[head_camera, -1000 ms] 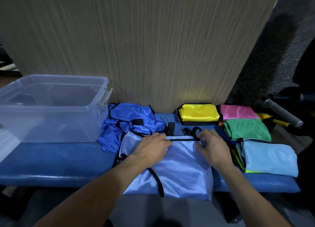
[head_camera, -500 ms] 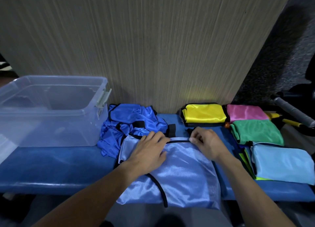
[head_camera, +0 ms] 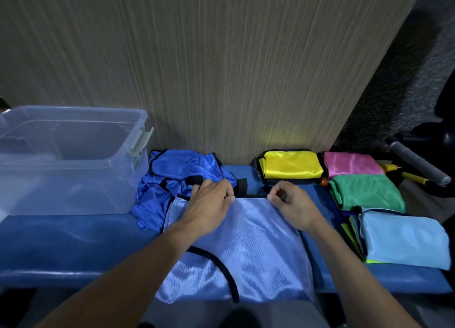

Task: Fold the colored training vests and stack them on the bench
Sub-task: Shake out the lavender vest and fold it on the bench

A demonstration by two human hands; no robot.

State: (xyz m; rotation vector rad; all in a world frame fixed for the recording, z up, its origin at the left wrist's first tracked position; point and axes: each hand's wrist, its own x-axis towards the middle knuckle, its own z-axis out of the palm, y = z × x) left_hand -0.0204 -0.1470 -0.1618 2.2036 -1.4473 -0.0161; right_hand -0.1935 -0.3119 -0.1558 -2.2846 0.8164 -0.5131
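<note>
One clear bin (head_camera: 73,160) (nothing visible inside) beside crumpled blue vests (head_camera: 177,177).

Bin (head_camera: 69,160) left on bench (head_camera: 61,241), spread vest (head_camera: 246,249) centre, folded vests (head_camera: 403,239) right.

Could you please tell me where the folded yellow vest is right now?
In the head view, the yellow vest lies at the back of the bench, against the wooden panel, right of centre, with the pink vest immediately to its right.
</note>
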